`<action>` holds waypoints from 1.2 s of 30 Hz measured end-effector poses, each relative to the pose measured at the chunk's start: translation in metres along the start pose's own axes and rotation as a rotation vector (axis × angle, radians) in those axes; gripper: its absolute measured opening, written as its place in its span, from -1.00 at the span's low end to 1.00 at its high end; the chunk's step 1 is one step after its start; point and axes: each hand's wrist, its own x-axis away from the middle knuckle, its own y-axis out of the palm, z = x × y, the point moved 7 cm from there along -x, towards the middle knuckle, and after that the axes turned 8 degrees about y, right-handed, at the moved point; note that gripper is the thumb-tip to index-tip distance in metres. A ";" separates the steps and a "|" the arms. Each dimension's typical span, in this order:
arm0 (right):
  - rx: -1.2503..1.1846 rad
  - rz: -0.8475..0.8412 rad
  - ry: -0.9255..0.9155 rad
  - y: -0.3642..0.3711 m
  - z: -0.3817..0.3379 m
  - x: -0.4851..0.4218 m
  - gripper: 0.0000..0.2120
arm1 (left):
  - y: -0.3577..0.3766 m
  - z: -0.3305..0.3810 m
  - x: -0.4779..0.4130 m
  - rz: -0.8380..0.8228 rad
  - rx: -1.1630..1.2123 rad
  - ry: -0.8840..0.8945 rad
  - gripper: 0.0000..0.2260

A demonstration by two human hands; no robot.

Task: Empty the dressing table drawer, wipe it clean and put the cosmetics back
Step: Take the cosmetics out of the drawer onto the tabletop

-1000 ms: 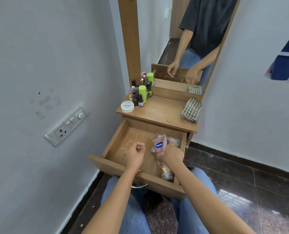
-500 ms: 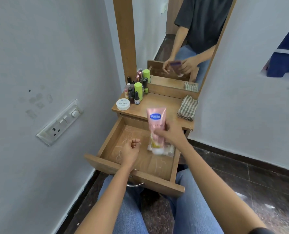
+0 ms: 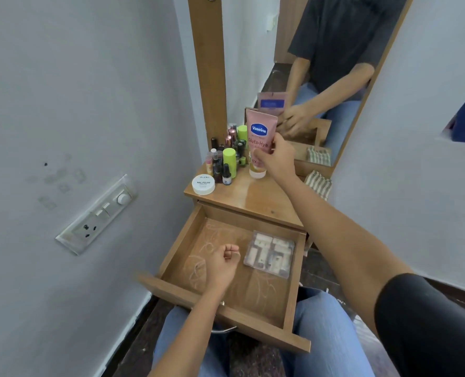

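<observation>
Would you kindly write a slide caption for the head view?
Right hand stands the pink Vaseline tube on the dressing tabletop; left hand, fisted, rests in the nearly emptied drawer.

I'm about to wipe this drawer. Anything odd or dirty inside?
Yes: pale scribbly streaks mark the drawer floor beside the left hand. One clear packet is left inside.

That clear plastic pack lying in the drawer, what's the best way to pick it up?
The clear plastic pack lies flat on the floor of the drawer, near the right wall. Probably best to come straight down from above and pinch its two long edges, or lift the left edge, where the drawer floor is bare. The right hand holds the Vaseline tube; the fisted left hand is nearest.
</observation>
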 end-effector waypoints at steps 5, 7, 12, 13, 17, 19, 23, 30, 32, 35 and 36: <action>0.002 -0.041 0.018 0.020 0.015 -0.016 -0.64 | 0.004 -0.003 -0.007 -0.033 0.000 0.006 -0.90; -0.011 -0.050 0.034 0.025 0.021 -0.019 -0.63 | 0.005 -0.003 -0.009 -0.037 -0.004 0.008 -0.90; 0.005 -0.079 0.073 0.027 0.032 -0.024 -0.55 | 0.008 -0.007 -0.011 -0.043 -0.027 0.021 -0.90; 0.022 -0.087 0.089 0.027 0.033 -0.024 -0.53 | 0.009 -0.007 -0.011 -0.042 -0.034 0.023 -0.90; 0.079 -0.092 0.162 0.020 0.035 -0.011 -0.45 | 0.010 -0.009 -0.011 -0.050 -0.060 0.016 -0.90; 0.050 0.004 0.141 0.006 0.037 0.008 -0.46 | 0.011 -0.011 -0.011 -0.060 -0.065 -0.009 -0.90; 0.093 0.102 -0.030 -0.013 0.054 0.085 -0.65 | 0.018 -0.022 -0.014 -0.157 -0.070 -0.129 -0.84; 0.781 -0.418 -0.307 0.038 0.126 0.203 -0.55 | 0.034 -0.040 -0.007 -0.155 0.085 -0.365 -0.77; 0.903 -0.479 -0.314 0.043 0.138 0.210 -0.51 | 0.038 -0.043 -0.007 -0.152 0.066 -0.389 -0.76; 1.007 -0.486 -0.261 0.040 0.142 0.203 -0.54 | 0.050 -0.048 -0.007 -0.166 0.133 -0.434 -0.68; 1.043 -0.480 -0.256 0.040 0.142 0.200 -0.54 | 0.052 -0.050 -0.008 -0.165 0.145 -0.446 -0.64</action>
